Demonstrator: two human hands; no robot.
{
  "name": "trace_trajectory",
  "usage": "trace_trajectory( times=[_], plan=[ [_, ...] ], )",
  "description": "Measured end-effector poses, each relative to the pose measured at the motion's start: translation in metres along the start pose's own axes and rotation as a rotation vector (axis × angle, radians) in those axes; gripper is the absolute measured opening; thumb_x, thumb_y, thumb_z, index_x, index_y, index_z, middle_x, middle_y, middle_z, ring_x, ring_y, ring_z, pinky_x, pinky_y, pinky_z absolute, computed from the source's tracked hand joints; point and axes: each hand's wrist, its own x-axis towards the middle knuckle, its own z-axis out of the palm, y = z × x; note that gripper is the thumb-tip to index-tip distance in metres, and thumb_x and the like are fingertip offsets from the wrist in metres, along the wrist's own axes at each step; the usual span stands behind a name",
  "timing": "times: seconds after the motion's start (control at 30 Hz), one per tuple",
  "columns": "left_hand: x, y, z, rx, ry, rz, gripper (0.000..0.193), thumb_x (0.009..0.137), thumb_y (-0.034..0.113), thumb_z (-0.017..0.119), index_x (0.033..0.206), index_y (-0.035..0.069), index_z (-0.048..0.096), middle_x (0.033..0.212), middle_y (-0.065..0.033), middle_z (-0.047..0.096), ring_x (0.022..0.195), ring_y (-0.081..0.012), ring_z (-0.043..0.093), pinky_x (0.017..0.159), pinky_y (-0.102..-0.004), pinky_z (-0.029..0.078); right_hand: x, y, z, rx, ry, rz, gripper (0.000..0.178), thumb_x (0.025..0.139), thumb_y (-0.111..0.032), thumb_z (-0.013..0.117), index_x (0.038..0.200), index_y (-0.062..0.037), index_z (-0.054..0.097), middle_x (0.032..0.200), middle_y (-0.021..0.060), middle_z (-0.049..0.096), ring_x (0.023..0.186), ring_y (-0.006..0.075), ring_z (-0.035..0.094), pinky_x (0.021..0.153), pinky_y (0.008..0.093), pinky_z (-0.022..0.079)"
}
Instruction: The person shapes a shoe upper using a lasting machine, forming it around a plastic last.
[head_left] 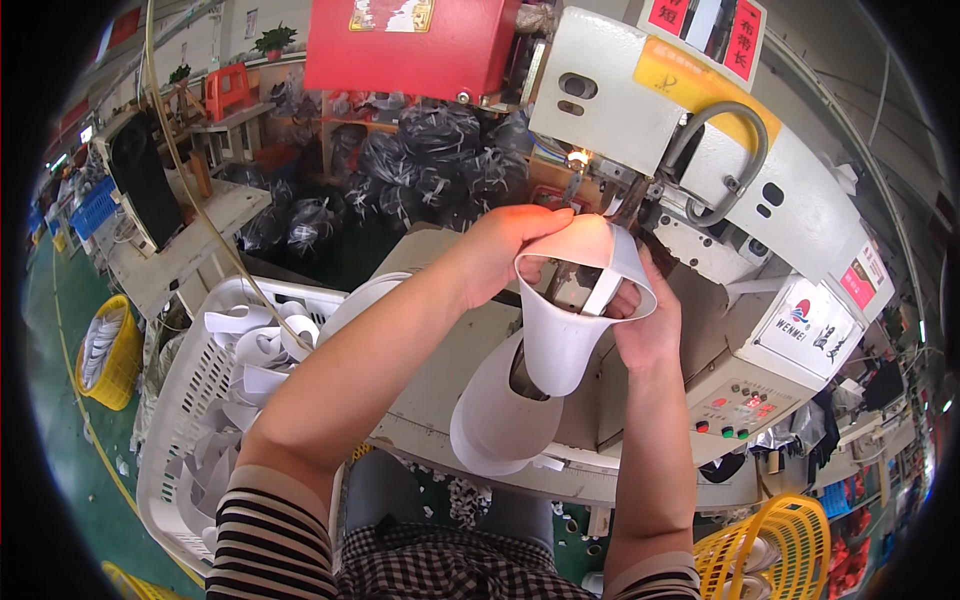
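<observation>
A white shoe upper hangs with its rounded toe toward me, its rear edge raised at the machine's working head. My left hand is closed on its upper left edge, thumb on top, and an orange glow falls on the fingers. On the other side my right hand grips the right edge, with some fingertips showing through the opening. A second white upper rests just below, toe toward me, partly covered by the first. The exact contact between the held upper and the machine is hidden.
A small lit lamp shines above my left hand. The control box stands right of my right forearm. At my left is a white basket of curled white pieces; a yellow basket stands lower right. Black bags are piled behind.
</observation>
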Motion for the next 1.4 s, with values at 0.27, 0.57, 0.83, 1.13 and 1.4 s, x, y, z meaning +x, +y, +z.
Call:
trace_trajectory(
  times=[0.27, 0.57, 0.83, 1.13, 1.4],
  plan=[
    [-0.008, -0.028, 0.005, -0.145, -0.021, 0.113, 0.023, 0.089, 0.032, 0.047, 0.076, 0.014, 0.053, 0.058, 0.0042, 0.045, 0.057, -0.0070, 0.043, 0.056, -0.0217, 0.033, -0.005, 0.011, -0.019, -0.090, -0.254, -0.124, 0.020, 0.087, -0.027, 0.051, 0.086, -0.0074, 0.056, 0.056, -0.0048, 0.042, 0.048, 0.0074, 0.037, 0.046, 0.0215, 0.028],
    [-0.005, -0.032, 0.005, -0.138, 0.065, 0.126, 0.020, 0.087, 0.027, 0.049, 0.072, 0.014, 0.053, 0.059, 0.0063, 0.046, 0.055, -0.0060, 0.042, 0.054, -0.0216, 0.033, -0.006, 0.015, -0.016, -0.168, -0.064, -0.156, 0.017, 0.085, -0.016, 0.050, 0.097, -0.0053, 0.057, 0.054, -0.0016, 0.046, 0.044, 0.0074, 0.039, 0.040, 0.0203, 0.030],
    [-0.005, -0.036, 0.011, -0.166, 0.190, 0.075, 0.023, 0.087, 0.026, 0.049, 0.073, 0.010, 0.058, 0.067, 0.0009, 0.053, 0.060, -0.0102, 0.048, 0.057, -0.0256, 0.038, -0.005, 0.025, -0.009, -0.224, 0.106, -0.245, 0.017, 0.088, -0.020, 0.049, 0.078, -0.0066, 0.053, 0.056, -0.0032, 0.045, 0.048, 0.0048, 0.040, 0.043, 0.0187, 0.030],
    [-0.012, -0.044, 0.019, -0.146, 0.406, 0.041, 0.024, 0.088, 0.025, 0.046, 0.087, 0.004, 0.059, 0.080, -0.0055, 0.059, 0.071, -0.0138, 0.054, 0.065, -0.0292, 0.044, -0.011, 0.037, -0.014, -0.323, 0.237, -0.237, 0.022, 0.090, -0.019, 0.043, 0.094, -0.0017, 0.055, 0.080, 0.0037, 0.059, 0.068, 0.0113, 0.057, 0.059, 0.0262, 0.048],
    [-0.016, -0.085, 0.001, 0.138, 0.558, -0.107, 0.030, 0.089, 0.025, 0.042, 0.088, 0.000, 0.059, 0.082, -0.0119, 0.060, 0.076, -0.0181, 0.057, 0.066, -0.0308, 0.045, -0.019, 0.061, -0.023, -0.732, 0.327, -0.022, 0.037, 0.092, -0.025, 0.039, 0.099, 0.0066, 0.056, 0.091, 0.0128, 0.061, 0.078, 0.0187, 0.059, 0.071, 0.0301, 0.045]
  ],
)
